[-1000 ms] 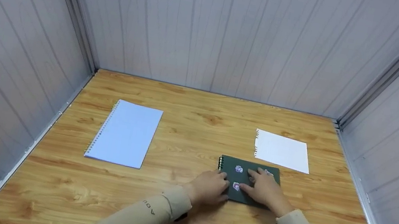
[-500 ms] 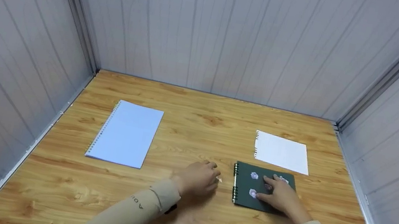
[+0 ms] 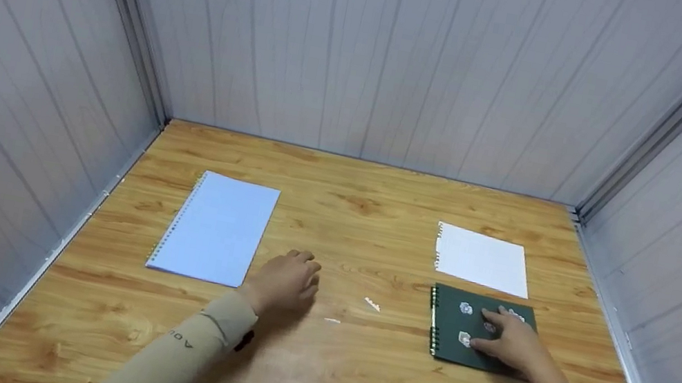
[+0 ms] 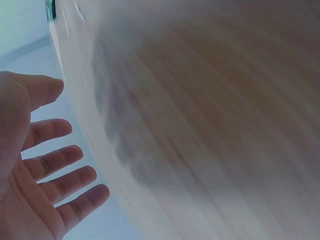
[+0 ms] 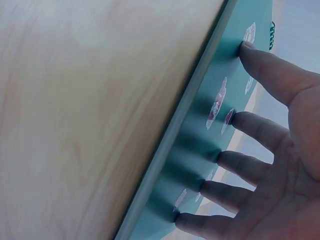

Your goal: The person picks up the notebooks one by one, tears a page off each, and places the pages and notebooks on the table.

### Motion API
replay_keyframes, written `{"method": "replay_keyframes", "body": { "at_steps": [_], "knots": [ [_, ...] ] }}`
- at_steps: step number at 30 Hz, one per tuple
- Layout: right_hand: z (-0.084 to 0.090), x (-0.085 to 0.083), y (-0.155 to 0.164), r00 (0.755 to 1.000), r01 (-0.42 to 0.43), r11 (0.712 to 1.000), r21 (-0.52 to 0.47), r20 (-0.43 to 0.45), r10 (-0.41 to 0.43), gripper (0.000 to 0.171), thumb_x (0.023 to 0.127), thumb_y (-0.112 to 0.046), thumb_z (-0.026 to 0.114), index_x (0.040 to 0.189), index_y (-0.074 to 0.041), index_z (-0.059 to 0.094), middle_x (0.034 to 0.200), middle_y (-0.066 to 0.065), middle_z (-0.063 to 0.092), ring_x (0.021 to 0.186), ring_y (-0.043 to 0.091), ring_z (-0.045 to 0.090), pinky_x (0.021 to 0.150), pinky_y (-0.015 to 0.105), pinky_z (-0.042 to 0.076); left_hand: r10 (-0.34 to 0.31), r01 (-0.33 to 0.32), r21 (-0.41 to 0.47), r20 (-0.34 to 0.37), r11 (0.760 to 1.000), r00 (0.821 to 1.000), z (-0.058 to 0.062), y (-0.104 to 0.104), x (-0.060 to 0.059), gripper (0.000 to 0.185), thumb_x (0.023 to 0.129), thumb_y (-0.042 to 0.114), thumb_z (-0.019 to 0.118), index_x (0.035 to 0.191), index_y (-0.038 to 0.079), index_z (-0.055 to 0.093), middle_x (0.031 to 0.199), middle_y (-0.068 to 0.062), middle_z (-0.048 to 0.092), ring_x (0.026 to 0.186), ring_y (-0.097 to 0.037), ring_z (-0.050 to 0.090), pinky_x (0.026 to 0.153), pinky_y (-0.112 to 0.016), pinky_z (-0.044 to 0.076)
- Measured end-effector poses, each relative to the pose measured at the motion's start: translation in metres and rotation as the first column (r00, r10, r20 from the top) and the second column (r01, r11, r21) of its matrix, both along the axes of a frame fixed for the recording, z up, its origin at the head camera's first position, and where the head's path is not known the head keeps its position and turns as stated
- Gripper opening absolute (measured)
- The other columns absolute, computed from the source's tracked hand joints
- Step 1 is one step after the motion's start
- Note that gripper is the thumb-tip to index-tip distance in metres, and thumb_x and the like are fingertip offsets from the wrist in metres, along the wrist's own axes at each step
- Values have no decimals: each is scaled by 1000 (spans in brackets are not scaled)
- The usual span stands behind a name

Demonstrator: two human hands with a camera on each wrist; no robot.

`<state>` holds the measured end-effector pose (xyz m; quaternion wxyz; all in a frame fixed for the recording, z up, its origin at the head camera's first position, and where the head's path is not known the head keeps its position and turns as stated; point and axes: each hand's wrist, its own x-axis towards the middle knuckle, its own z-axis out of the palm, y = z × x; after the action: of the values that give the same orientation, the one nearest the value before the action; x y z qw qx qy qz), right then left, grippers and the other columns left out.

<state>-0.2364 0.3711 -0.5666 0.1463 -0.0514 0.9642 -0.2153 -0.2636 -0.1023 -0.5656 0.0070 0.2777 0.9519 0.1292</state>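
Note:
A dark green spiral notebook with several flower stickers lies closed on the table, its black ring binding on the left side. My right hand rests on its cover; in the right wrist view the spread fingertips touch the green cover. My left hand is over the table between the notebooks, holding nothing, and its fingers are spread apart in the left wrist view. Two small white paper scraps lie between the hands: a jagged one and a thin strip.
A large pale blue-white spiral notebook lies at the left, close to my left hand. Behind the green notebook is a loose white sheet with a torn, ragged left edge. Grey panel walls enclose the wooden table on three sides.
My right hand has slid the green notebook to the right. My left hand has left its binding and moved left, and two paper scraps now show on the table.

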Motion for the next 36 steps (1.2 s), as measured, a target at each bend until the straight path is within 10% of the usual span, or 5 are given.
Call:
{"method": "replay_keyframes", "body": {
  "at_steps": [19, 36],
  "knots": [
    [21, -32, -84, 972, -56, 997, -52, -233, 42, 80, 106, -48, 68, 167, -4, 41, 173, 30, 33, 162, 53, 27, 128, 72, 28, 338, -338, 10, -7, 941, 941, -6, -133, 2, 55, 108, 31, 67, 146, -9, 60, 151, -34, 57, 145, -54, 52, 120, -67, 44],
    [20, -53, -189, 914, -266, 964, -1, -319, 252, 78, 103, -51, 71, 161, -1, 50, 166, 31, 45, 155, 53, 42, 125, 67, 38, 403, -392, -94, 199, 915, 893, -11, -168, 9, 80, 110, 46, 58, 163, -9, 37, 170, -41, 27, 158, -64, 22, 130, -73, 23]
  ]
}}
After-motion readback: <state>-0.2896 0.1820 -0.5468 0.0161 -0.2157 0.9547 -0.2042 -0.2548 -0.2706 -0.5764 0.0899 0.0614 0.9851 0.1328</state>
